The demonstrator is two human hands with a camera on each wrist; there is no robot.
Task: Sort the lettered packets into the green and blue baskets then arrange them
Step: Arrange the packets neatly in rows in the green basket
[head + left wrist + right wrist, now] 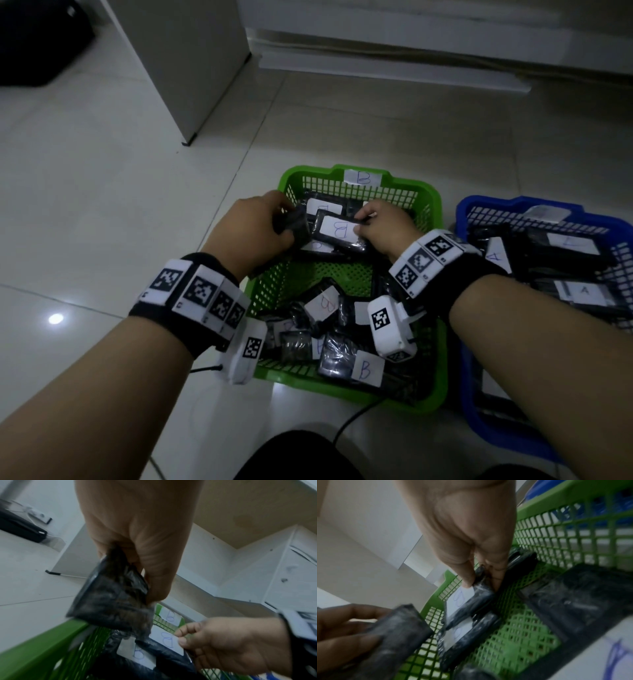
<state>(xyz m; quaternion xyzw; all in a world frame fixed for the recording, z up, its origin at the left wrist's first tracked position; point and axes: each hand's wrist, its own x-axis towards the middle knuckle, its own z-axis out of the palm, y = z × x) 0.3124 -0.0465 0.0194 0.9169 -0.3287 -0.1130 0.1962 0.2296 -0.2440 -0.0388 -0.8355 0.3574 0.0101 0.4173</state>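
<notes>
A green basket (433, 219) tagged B sits on the floor and holds several black packets with white B labels. My left hand (253, 229) grips a black packet (294, 224) over the basket's far left corner; in the left wrist view that packet (113, 599) hangs from my fingers. My right hand (380, 228) pinches the right end of a B-labelled packet (339, 229) lying on others at the far side; the right wrist view shows thumb and fingers (467, 577) on that packet (471, 604). A blue basket (460, 219) on the right holds packets labelled A.
More B packets (342, 353) are heaped at the green basket's near end, with bare mesh (329, 274) in the middle. A white cabinet (191, 68) stands on the tiled floor at the back left. A black cable (356, 416) runs in front of the basket.
</notes>
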